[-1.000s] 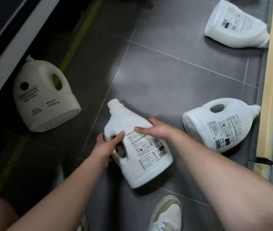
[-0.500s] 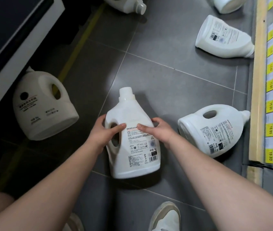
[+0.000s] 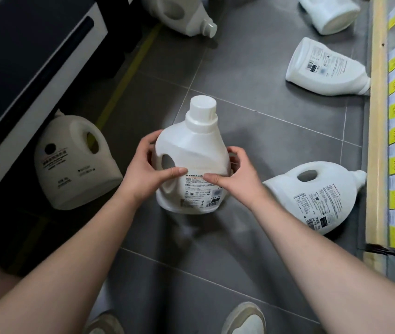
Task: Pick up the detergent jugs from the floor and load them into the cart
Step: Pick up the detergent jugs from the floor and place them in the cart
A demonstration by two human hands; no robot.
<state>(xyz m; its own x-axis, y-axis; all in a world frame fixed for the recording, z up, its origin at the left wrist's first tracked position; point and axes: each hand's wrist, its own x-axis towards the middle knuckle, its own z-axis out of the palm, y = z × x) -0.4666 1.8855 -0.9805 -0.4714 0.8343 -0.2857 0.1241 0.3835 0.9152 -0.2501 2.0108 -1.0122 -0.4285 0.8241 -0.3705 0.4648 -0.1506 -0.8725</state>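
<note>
A white detergent jug (image 3: 191,150) with a screw cap is held upright above the grey tiled floor, its printed label facing me. My left hand (image 3: 148,172) grips its handle side and my right hand (image 3: 235,174) grips its other side, thumbs on the label. Several other white jugs lie on the floor: one at the left (image 3: 73,162) beside a dark cabinet, one at the right (image 3: 317,196), one further back right (image 3: 326,66), one at the top middle (image 3: 179,13), one at the top right (image 3: 331,10). No cart is visible.
A dark cabinet with a white edge (image 3: 35,75) fills the left side. A wooden shelf edge (image 3: 377,121) with yellow price tags runs down the right. A yellow floor line (image 3: 129,71) passes the cabinet. My shoes (image 3: 242,319) show at the bottom.
The jug lay tilted on the floor a second ago; both hands have turned it upright and lifted it. The view has shifted so more jugs at the top are visible.
</note>
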